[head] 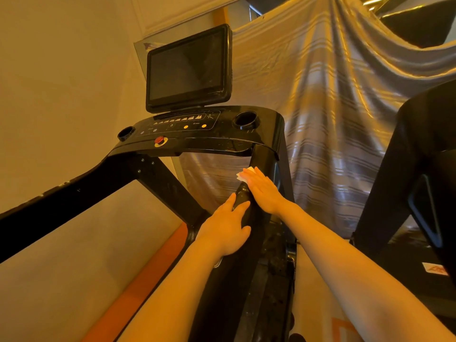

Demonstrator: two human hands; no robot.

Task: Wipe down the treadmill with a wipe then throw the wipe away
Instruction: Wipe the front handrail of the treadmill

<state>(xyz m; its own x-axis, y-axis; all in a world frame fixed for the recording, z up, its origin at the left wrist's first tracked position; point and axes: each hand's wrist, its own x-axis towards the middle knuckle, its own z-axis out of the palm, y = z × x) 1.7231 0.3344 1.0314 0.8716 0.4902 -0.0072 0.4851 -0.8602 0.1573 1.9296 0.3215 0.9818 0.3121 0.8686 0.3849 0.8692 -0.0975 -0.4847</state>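
A black treadmill (222, 141) fills the middle of the view, with a dark screen (188, 67), a button console and a red stop button (160, 139). My right hand (262, 190) lies flat with straight fingers on the right handrail (261, 164), pressing a small white wipe (243, 174) that shows at the fingertips. My left hand (228, 227) rests lower on the same rail, its fingers and thumb curled round the inner grip.
A striped grey curtain (333, 107) hangs behind and to the right. The left handrail (61, 201) runs along a plain wall. Another black machine (424, 181) stands close on the right. Two cup holders (245, 119) sit in the console.
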